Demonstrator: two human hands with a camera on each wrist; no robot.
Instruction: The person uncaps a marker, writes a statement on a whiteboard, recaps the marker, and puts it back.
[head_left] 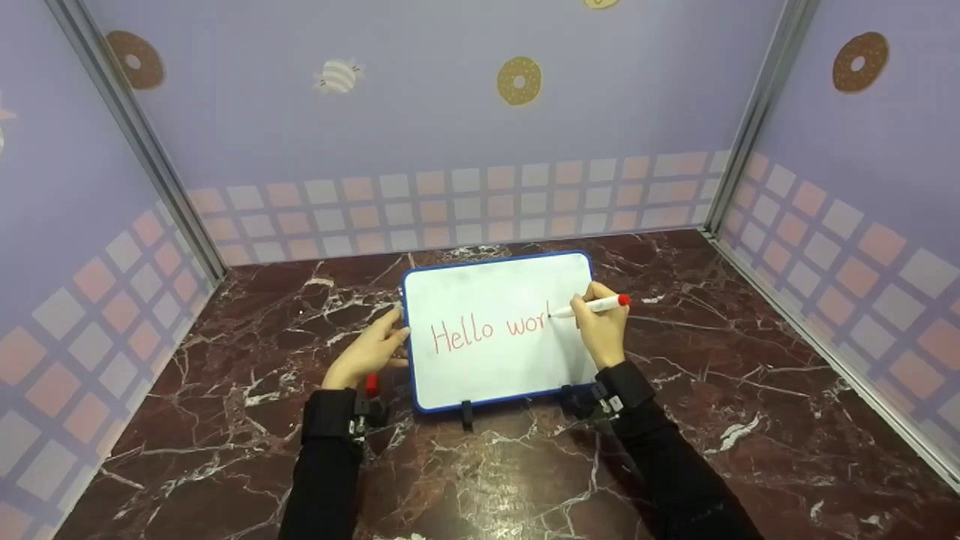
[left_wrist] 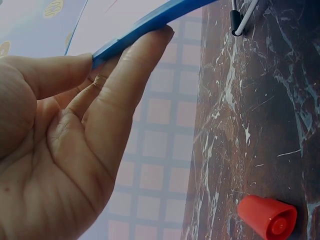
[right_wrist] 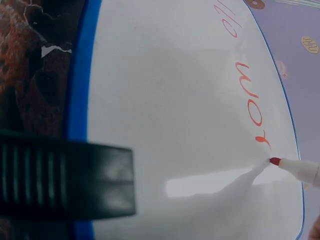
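On the marble desk [head_left: 495, 487], toward its back edge, is a blue-rimmed whiteboard [head_left: 480, 382] with red lettering [head_left: 488, 331], "Hello wor"; the left hand [head_left: 371, 350] pinches its left edge, the right hand [head_left: 604, 334] grips 1 white marker [head_left: 602, 304], tip at the lettering's end; 1 red cap [head_left: 372, 385] lies near the board's lower-left corner

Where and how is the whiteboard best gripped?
Likely by the left blue rim of the whiteboard, coming from its left: that edge is thin and, midway, clear of the table, while the right hand and marker occupy the right side.
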